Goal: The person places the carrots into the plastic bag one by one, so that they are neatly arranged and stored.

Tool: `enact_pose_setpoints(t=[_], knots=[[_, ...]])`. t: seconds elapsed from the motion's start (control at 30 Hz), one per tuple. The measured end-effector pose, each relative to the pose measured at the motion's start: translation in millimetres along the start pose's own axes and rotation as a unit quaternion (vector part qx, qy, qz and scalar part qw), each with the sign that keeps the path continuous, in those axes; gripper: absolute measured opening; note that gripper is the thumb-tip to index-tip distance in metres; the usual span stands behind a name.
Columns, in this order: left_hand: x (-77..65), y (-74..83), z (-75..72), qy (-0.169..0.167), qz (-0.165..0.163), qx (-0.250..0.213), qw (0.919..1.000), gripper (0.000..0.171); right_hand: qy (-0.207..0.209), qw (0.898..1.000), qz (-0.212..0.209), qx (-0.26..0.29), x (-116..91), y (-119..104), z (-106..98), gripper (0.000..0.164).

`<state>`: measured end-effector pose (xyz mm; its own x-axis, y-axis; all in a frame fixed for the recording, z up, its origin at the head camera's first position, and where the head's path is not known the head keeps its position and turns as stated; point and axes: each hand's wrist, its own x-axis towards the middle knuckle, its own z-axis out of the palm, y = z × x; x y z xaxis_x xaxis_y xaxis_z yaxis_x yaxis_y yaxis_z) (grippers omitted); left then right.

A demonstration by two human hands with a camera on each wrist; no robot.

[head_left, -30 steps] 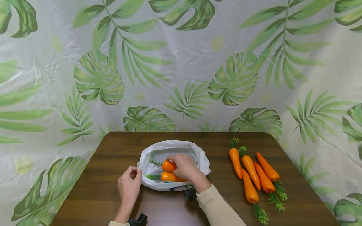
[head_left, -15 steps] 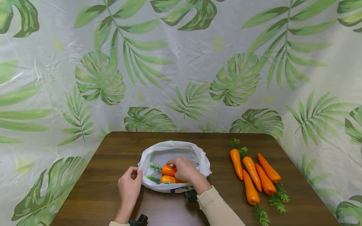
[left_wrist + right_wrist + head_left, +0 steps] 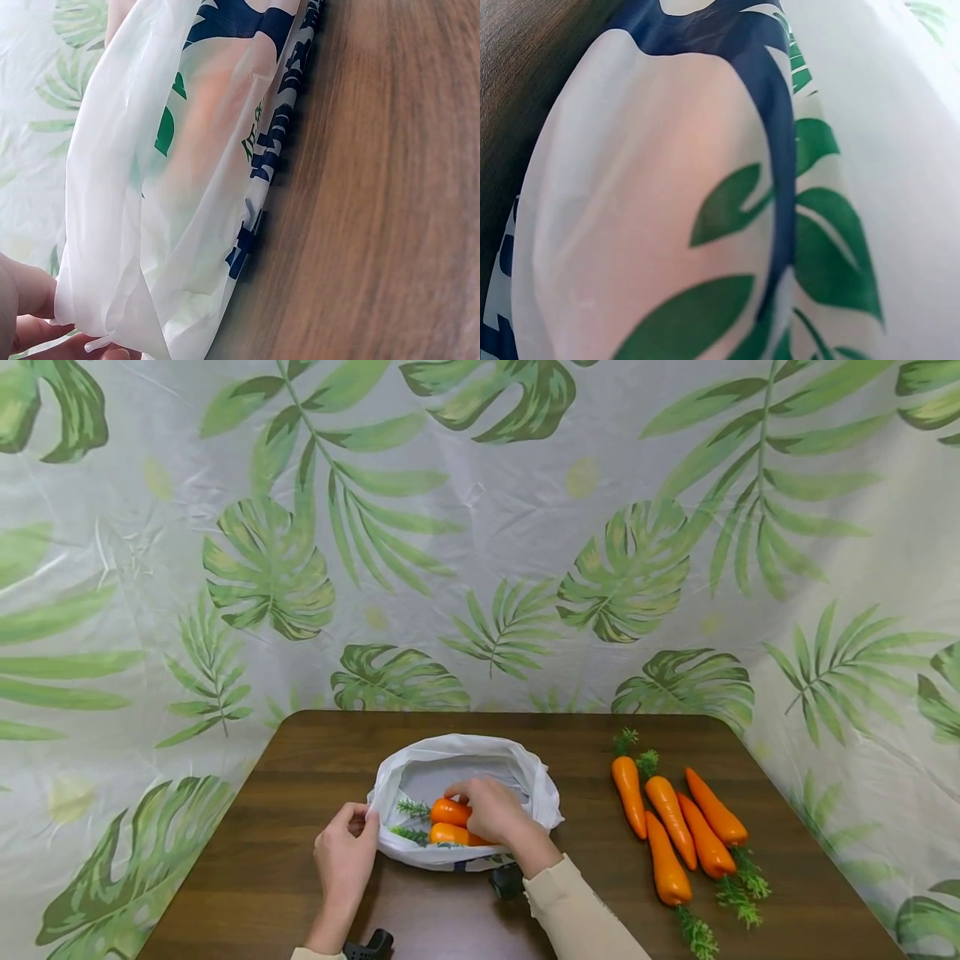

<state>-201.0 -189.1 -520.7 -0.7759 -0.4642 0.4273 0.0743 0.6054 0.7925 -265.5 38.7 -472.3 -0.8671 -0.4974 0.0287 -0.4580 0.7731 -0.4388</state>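
Note:
A white plastic bag (image 3: 390, 768) stands on the table with its mouth spread wide. Two orange carrots with green tops lie inside, an upper carrot (image 3: 448, 812) and a lower carrot (image 3: 447, 834). My left hand (image 3: 347, 847) pinches the bag's left rim between thumb and fingers, also seen at the lower left of the left wrist view. Reaching in over the right side, my right hand (image 3: 491, 812) grips the upper carrot by its body. The right wrist view shows only the bag's printed side (image 3: 630, 187), which hides that hand.
On the right of the brown wooden table (image 3: 300, 768) lie several more carrots (image 3: 667, 877) with green tops, pointing different ways. Behind the table hangs a leaf-patterned sheet (image 3: 510, 527). Black wrist devices (image 3: 367, 945) sit on both wrists.
Little differs. The whole head view has shifted very slightly. Both hands keep their places at the bag, the right one still at the upper carrot.

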Motion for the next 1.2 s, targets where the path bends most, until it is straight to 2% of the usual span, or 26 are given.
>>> enact_pose_setpoints(t=[0.3,0.47,0.77,1.03,1.2], knots=[[-1.0,3.9,1.4,0.0,0.002,-0.001,1.0,0.004,0.015,1.0,0.012,-0.005,-1.0,3.6,-2.9,0.05],[-1.4,4.3,2.1,0.004,0.008,0.001,1.0,0.006,0.031,0.999,0.022,0.026,-5.6,7.1,-8.0,0.052],[-1.5,3.0,0.5,0.006,0.007,0.007,0.9999,0.005,0.086,0.993,0.016,0.085,-21.5,9.3,-30.1,0.047],[-1.9,-0.3,0.1,0.011,0.014,0.009,0.9998,0.005,0.135,0.985,0.027,0.101,-37.8,11.7,-51.3,0.045],[-1.3,-0.2,0.1,0.014,0.011,0.011,0.9998,0.004,0.177,0.977,0.029,0.112,-45.7,20.8,-63.7,0.046]])
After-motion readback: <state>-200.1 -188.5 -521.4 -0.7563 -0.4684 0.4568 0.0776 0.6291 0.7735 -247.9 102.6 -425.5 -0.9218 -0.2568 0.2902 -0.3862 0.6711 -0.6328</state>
